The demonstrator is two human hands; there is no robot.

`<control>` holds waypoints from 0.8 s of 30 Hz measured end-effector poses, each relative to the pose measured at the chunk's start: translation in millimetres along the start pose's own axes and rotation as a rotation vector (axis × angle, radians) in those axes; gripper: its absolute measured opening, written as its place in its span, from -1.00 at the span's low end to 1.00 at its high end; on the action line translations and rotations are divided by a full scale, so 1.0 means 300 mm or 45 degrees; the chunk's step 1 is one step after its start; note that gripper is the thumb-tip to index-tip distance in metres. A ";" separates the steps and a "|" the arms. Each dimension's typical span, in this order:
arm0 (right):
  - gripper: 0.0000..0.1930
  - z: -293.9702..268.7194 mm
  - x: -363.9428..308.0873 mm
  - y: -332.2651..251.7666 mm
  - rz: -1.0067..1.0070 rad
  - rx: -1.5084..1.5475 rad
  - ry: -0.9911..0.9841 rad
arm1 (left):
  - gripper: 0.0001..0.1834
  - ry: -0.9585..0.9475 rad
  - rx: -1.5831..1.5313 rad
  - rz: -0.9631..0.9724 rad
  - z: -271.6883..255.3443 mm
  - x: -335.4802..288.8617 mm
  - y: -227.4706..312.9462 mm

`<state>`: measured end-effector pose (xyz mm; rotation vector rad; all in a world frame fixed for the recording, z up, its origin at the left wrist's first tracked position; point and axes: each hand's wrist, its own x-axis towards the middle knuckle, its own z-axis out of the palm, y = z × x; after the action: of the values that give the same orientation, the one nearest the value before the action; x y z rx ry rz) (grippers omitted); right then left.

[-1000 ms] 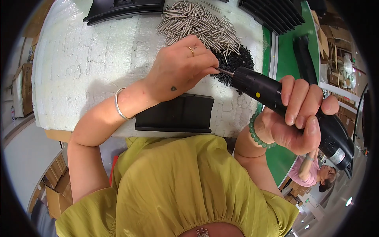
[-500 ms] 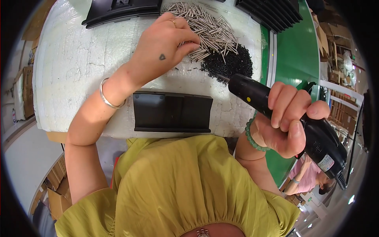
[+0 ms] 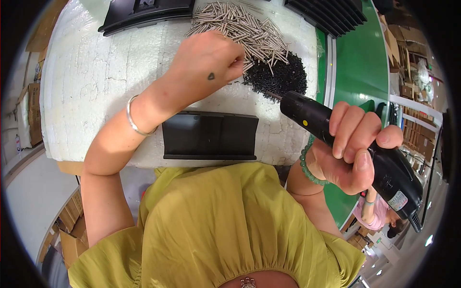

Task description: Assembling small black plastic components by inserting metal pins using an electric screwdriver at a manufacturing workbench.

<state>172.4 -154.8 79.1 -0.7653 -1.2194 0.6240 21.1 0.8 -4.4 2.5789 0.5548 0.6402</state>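
My right hand (image 3: 353,153) is wrapped around a black electric screwdriver (image 3: 307,115), whose bit points left toward a heap of small black screws (image 3: 283,74). Beside that heap, at its far left, lies a pile of silver metal pins (image 3: 264,38). My left hand (image 3: 206,60) is closed just left of the screws and at the pins' near edge, its fingers curled under; whatever they hold is hidden. Close to my body, a black rectangular plastic piece (image 3: 210,137) with a raised near edge rests on the table, below my left wrist and touched by neither hand.
The table is covered with white foam sheeting (image 3: 96,96). A long black part (image 3: 144,18) lies at the far left, and several black parts (image 3: 331,19) stand in a row at the far right. Beyond a metal edge is a green surface (image 3: 357,67). Another person (image 3: 372,213) is off to the right.
My left hand has drawn back toward me from the pins, and its fingers have curled further under. The screwdriver has barely shifted. The other person has moved slightly.
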 end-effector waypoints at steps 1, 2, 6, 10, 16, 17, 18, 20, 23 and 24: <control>-0.73 0.000 0.002 -0.001 0.001 0.001 -0.016 | -0.91 0.038 -0.096 -0.038 -0.011 -0.009 0.001; -0.73 0.002 0.003 -0.001 0.003 0.002 -0.032 | -0.91 0.035 -0.095 -0.044 -0.009 -0.015 -0.003; -0.73 0.019 0.006 0.011 -0.001 0.019 -0.022 | -0.98 0.003 0.010 0.149 0.004 -0.022 -0.006; -0.73 0.025 -0.009 0.006 0.003 0.019 0.001 | -0.95 -0.177 0.174 0.215 0.027 -0.017 -0.027; -0.74 0.019 -0.021 -0.006 0.006 0.009 0.032 | -0.94 -0.143 0.077 0.209 0.001 -0.019 -0.012; -0.75 0.017 -0.019 -0.012 0.007 0.015 0.028 | -0.94 -0.151 0.079 0.203 -0.021 -0.024 -0.005; -0.75 0.016 -0.018 -0.014 0.010 0.023 0.025 | -0.93 -0.090 -0.143 0.132 -0.049 -0.036 -0.003; -0.76 0.023 -0.023 -0.015 0.023 0.049 0.065 | -0.90 -0.045 -0.368 0.038 -0.080 -0.099 0.011; -0.75 0.057 -0.037 -0.009 -0.006 0.135 0.000 | -0.86 0.078 -0.667 -0.430 -0.113 -0.220 0.091; -0.72 0.050 -0.035 -0.005 0.028 0.181 -0.093 | -0.86 0.072 -0.665 -0.446 -0.111 -0.255 0.104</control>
<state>155.2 -161.1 76.5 -0.6418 -1.2207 0.7541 -49.8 -51.0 11.1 1.9256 0.7251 0.6349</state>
